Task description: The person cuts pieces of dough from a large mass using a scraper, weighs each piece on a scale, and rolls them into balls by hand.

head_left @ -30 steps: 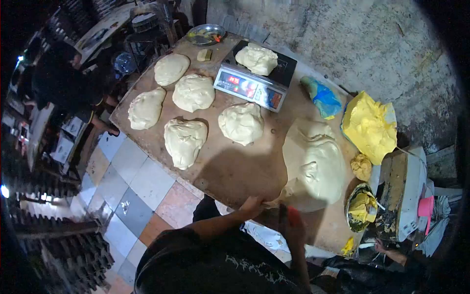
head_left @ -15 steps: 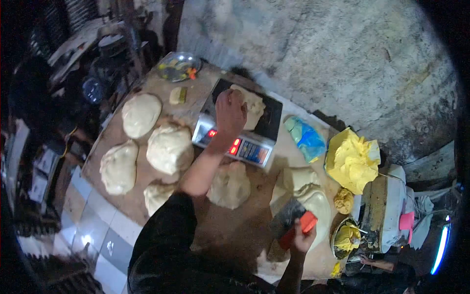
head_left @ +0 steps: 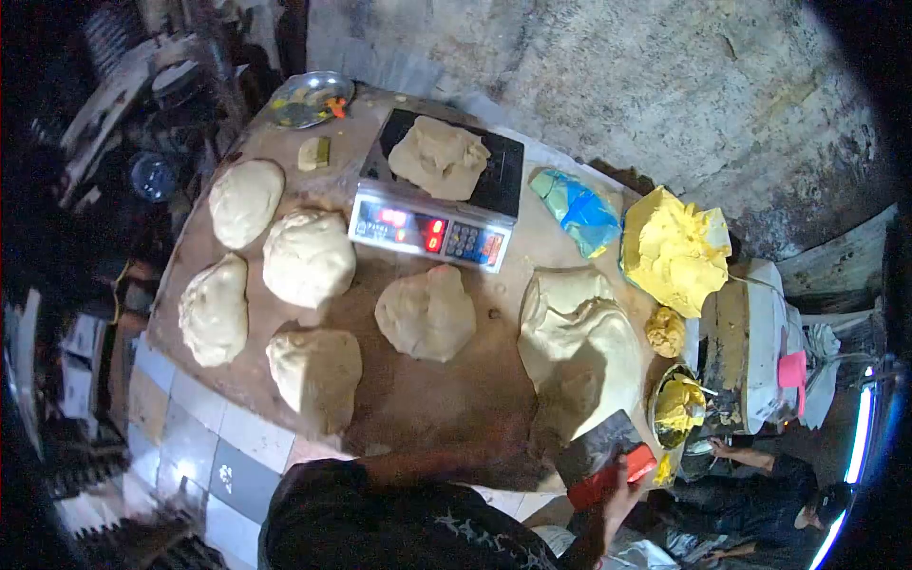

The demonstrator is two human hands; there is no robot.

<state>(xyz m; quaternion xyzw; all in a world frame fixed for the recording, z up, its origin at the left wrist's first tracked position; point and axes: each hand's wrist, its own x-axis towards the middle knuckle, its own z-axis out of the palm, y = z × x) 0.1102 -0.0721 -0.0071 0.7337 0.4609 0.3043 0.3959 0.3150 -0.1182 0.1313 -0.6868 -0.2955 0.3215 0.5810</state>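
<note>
My right hand [head_left: 622,492] is closed around the red handle of a dough scraper [head_left: 600,483], low at the table's front edge. The scraper's wide grey blade lies by the lower end of a large dough mass [head_left: 594,347]. My left hand [head_left: 518,439] is in dark shadow near the blade; its fingers do not show clearly. A flattened dough piece [head_left: 439,157] rests on the black platform of a digital scale [head_left: 432,228] with lit red digits. Separate dough lumps sit left of the large mass, including one [head_left: 426,313] just below the scale.
Several dough lumps [head_left: 309,258] cover the table's left side. A metal plate [head_left: 312,100] stands at the back left. Along the right are a blue plastic bag [head_left: 579,211], a yellow fat block [head_left: 674,249] and a bowl [head_left: 676,408]. Another person [head_left: 760,499] is at lower right.
My left hand has left the dough on the scale and come down toward the scraper. My right hand has moved the scraper lower and rightward. The camera view has shifted.
</note>
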